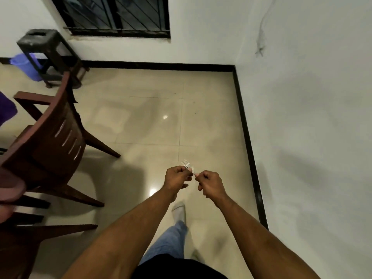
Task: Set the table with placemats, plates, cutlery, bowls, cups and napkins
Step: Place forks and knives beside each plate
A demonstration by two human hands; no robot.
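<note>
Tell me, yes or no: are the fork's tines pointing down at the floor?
No. The silver metal fork has its tines sticking up and away above the left hand, while the right hand pinches its other end.

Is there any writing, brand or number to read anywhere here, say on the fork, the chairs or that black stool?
None can be read.
Fork, held by the left hand and right hand: any stamp is too small and blurred to tell.
Chair: plain wood, no label showing.
Black stool: no text visible.
Purple bucket: no text visible.
Wall and window: no signs.
</note>
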